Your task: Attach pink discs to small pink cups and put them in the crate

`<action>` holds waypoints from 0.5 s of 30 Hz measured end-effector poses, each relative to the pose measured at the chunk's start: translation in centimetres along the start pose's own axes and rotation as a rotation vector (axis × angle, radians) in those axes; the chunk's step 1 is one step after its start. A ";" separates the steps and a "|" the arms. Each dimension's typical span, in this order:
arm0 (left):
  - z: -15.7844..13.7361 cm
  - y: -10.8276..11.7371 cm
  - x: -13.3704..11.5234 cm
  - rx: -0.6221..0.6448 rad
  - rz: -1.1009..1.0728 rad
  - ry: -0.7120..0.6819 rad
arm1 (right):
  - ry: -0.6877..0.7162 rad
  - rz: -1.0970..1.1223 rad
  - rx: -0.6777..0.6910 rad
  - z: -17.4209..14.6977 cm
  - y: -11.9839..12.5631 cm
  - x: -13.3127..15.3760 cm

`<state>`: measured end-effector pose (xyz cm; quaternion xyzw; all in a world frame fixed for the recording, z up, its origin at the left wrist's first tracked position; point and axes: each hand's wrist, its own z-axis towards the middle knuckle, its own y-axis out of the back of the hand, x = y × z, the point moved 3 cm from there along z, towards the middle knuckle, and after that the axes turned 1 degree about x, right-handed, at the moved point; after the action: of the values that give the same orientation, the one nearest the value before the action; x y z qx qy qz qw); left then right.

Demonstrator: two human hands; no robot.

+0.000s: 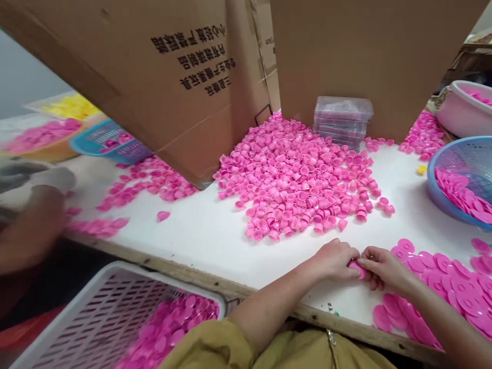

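My left hand is closed around a small round pink plastic disc, just above the white tabletop near its front edge. Against the same disc press the thumb and fingertips of my right hand; whether a second small part sits between them is hidden. Beyond my hands spreads a large heap of small pink plastic cups, many lying on their sides. Flat pink discs with a raised ring lie in a loose pile beside and under my right forearm.
Two cardboard sheets stand behind the heap, with stacked clear boxes before one. A blue basket of discs is at right. A white crate holds pink pieces below the table edge. Another person's arm is at left.
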<state>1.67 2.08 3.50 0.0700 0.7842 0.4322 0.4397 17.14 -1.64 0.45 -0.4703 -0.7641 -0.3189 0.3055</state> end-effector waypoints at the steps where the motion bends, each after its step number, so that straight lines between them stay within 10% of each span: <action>1: -0.4 -0.3 0.0 -0.042 -0.001 0.023 | 0.016 0.007 0.008 0.0 0.0 -0.1; 11: -6.8 0.9 0.3 -0.350 -0.419 0.206 | 0.198 0.122 0.115 -1.0 -2.2 1.8; 15: -18.0 5.1 5.5 -0.643 -0.307 0.549 | 0.399 -0.132 -0.257 0.8 1.9 2.5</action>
<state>-16.53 -3.13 8.10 -0.3048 0.6988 0.5863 0.2738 17.82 0.97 2.25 -0.3821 -0.6707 -0.5194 0.3666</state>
